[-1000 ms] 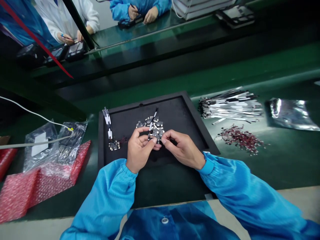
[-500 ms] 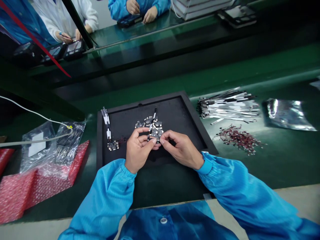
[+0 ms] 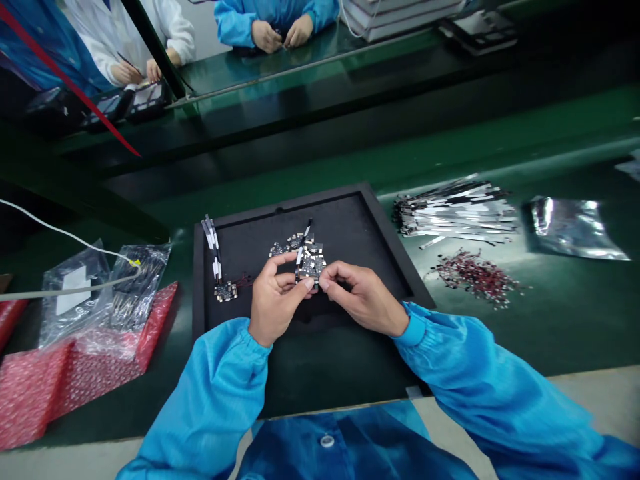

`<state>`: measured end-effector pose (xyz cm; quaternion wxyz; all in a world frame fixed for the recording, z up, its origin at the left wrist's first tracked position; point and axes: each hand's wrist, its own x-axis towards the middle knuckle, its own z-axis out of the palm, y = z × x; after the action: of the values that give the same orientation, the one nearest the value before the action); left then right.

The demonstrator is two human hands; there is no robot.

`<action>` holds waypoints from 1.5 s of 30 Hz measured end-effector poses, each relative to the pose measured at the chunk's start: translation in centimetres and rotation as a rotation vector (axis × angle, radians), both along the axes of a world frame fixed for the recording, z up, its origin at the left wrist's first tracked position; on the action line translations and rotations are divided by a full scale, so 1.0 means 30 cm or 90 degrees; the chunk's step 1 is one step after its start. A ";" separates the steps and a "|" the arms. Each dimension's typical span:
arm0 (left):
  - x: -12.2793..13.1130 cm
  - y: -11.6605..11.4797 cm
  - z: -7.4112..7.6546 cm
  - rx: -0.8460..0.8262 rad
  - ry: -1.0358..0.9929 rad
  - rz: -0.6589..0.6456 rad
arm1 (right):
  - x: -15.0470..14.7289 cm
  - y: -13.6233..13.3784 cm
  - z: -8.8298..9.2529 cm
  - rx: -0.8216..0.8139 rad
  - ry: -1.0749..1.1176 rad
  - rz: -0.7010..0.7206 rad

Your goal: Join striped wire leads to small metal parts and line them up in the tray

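Observation:
Over the black tray (image 3: 385, 233), my left hand (image 3: 275, 297) grips a small circuit board (image 3: 311, 268) between thumb and fingers. A black-and-white flat cable (image 3: 303, 241) stands out from that board toward the far side. My right hand (image 3: 357, 293) is closed in a pinch at the board's right edge; whatever sits between its fingertips is too small to make out. Behind the held board lie more small circuit boards (image 3: 280, 248). At the tray's left side is another board (image 3: 226, 291) with red-black wires, and strip-like flat cables (image 3: 212, 243) lie above it.
Right of the tray are a bundle of flat cables (image 3: 460, 210), a heap of small red-wired parts (image 3: 477, 277) and a silvery bag (image 3: 575, 227). Clear bags (image 3: 75, 287) and red bubble wrap (image 3: 90, 373) lie left. Co-workers' hands (image 3: 283, 35) are busy at the bench beyond.
My hands stay almost in place at the board, with only slight finger movement. Across the bench, a co-worker's hands have come closer together.

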<state>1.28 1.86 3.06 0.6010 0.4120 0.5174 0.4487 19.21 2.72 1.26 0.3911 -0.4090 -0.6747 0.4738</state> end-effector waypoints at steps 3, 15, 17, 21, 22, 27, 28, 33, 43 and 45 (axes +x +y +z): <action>-0.005 0.002 -0.001 0.007 -0.002 -0.005 | 0.002 0.003 0.003 -0.033 0.028 0.009; -0.010 0.004 0.002 -0.004 0.001 -0.016 | 0.009 0.023 -0.014 -0.182 0.118 0.038; -0.009 0.004 0.002 -0.005 -0.002 -0.018 | 0.009 0.023 -0.015 -0.186 0.121 0.036; -0.009 0.005 0.000 -0.008 -0.006 -0.022 | 0.010 0.026 -0.010 -0.187 0.119 0.032; -0.009 0.005 0.000 -0.010 -0.006 -0.023 | 0.010 0.027 -0.008 -0.187 0.116 0.029; -0.007 0.003 0.001 -0.009 0.001 -0.025 | 0.008 0.031 -0.010 -0.188 0.101 0.018; -0.007 0.002 0.001 -0.008 0.006 -0.026 | 0.008 0.031 -0.012 -0.188 0.101 0.016; -0.010 0.002 -0.004 -0.007 0.024 -0.044 | 0.006 0.037 -0.010 -0.192 0.103 0.011; -0.041 -0.002 0.063 0.102 0.088 0.001 | 0.004 0.013 -0.021 -0.131 0.102 -0.074; -0.098 0.002 0.102 0.162 0.141 0.055 | 0.005 0.007 -0.024 -0.099 0.104 -0.121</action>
<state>-1.67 1.92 6.14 0.4638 0.5090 0.5368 0.4876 19.38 2.94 0.54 0.4548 -0.4605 -0.5600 0.5172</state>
